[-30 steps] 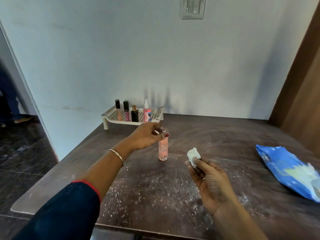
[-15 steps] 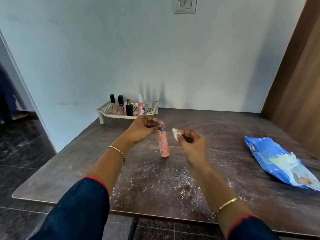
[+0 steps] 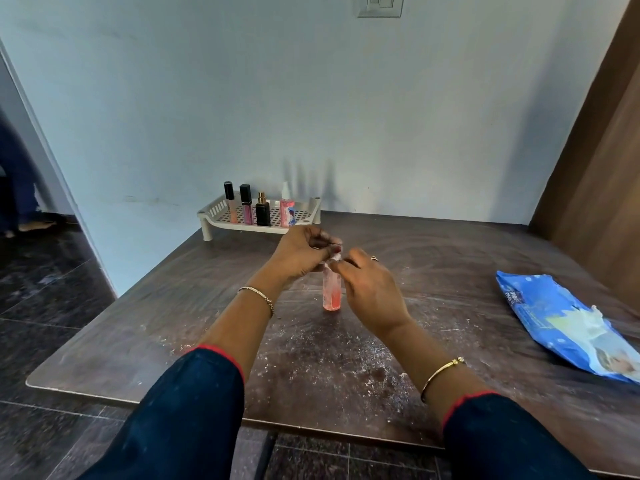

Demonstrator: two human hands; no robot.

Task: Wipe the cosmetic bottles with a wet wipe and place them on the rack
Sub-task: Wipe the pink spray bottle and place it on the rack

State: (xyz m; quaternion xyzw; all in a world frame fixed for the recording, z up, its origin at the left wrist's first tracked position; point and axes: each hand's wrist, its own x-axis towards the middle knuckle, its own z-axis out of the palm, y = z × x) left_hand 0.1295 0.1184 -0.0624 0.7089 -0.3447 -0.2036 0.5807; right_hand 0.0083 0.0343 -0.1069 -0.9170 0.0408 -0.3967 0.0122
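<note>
At the near edge of the surface (image 3: 145, 327): two dark blue sleeves (image 3: 180, 414) with red cuffs reach in, with a thin bangle (image 3: 258, 296) on each wrist. White specks (image 3: 325, 358) are scattered over the dark wood.
Pink bottle (image 3: 331, 294): stands upright mid-surface between the two hands, which hide its top.
Left hand (image 3: 301, 252): fingers curled down over the bottle's top, gripping it.
Right hand (image 3: 370, 289): fingers pinching a small white wet wipe (image 3: 335, 259) against the bottle's neck, close up to the left hand.
Wipe packet (image 3: 561, 323): blue, lying flat well off to the right.
Rack (image 3: 214, 213): white and perforated, in the far left corner against the wall. It holds a row of four upright bottles: two black-capped gloss tubes (image 3: 230, 202), a black perfume bottle (image 3: 263, 212) and a pink spray bottle (image 3: 286, 210).
Wall (image 3: 311, 98): pale blue, with a switch plate (image 3: 379, 5) at the top.
</note>
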